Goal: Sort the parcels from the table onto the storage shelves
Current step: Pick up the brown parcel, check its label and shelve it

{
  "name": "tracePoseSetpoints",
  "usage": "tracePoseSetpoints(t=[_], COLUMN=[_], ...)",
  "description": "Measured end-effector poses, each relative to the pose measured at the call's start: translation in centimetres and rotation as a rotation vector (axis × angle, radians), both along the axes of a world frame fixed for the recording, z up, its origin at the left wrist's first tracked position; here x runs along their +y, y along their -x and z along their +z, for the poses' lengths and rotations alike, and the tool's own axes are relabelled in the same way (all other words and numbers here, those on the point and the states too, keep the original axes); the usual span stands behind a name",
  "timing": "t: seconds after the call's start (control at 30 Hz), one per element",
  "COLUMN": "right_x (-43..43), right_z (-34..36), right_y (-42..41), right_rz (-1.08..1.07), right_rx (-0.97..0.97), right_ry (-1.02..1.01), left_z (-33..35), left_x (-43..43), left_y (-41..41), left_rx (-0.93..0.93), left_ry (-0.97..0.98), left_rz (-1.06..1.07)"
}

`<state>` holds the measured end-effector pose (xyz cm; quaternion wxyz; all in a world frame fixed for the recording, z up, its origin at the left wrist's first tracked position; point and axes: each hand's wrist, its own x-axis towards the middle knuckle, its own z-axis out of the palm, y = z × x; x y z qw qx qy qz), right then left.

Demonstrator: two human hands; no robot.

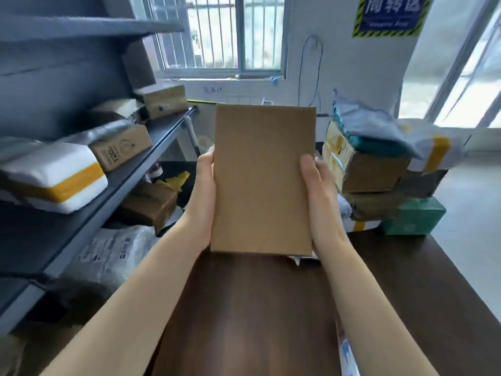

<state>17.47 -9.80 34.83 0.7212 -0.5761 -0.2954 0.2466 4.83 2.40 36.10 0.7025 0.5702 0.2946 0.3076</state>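
Note:
A plain brown cardboard parcel (263, 180) is held upright above the dark wooden table (252, 308), its blank face toward me. My left hand (203, 194) grips its left edge and my right hand (320, 194) grips its right edge, thumbs on the front. The grey storage shelves (135, 169) stand on the left, holding a white foam parcel with yellow tape (57, 180), a small brown box with print (122, 147) and another brown box (162, 100) further back. The fingers behind the parcel are hidden.
A stack of parcels sits at the table's far right: a taped brown box (366, 169), a grey plastic mailer (390, 131) on top and a green box (414, 218) below. Lower shelves hold a white bag (113, 253) and a brown box (149, 204). A barred window lies ahead.

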Motion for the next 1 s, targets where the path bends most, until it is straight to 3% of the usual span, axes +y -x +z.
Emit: tracePoseSetpoints(t=[0.27,0.53,0.7,0.8,0.9,0.97,1.0], right_x=[-4.7,-7.6,-8.8,-8.6,-7.3,-6.8,-6.7], right_z=[9.5,14.4,16.6,17.0,17.5,17.9,18.1], right_y=[0.0,-0.1,-1.5,-1.6,-1.9,-1.5,-1.1], right_rz=[-0.034,-0.045,0.019,0.142,-0.102,-0.349,-0.367], right_rx=[-0.102,-0.133,0.054,0.172,-0.069,-0.348,-0.434], right_ry=[-0.157,-0.292,-0.403,-0.435,-0.249,-0.204,-0.212], left_z=[9.8,15.1,16.6,16.4,17.3,18.0,18.1], left_x=[-3.5,-5.7,-5.6,-5.3,-5.2,-5.2,-5.4], left_y=[-1.0,-1.2,-0.8,-0.2,0.3,0.1,-0.1], left_rx=[-0.130,-0.205,-0.206,-0.228,-0.291,-0.185,-0.117], left_ry=[-0.085,-0.157,-0.324,-0.183,-0.086,-0.166,-0.227], left_rz=[-0.097,-0.175,-0.161,-0.264,-0.300,-0.152,-0.083])
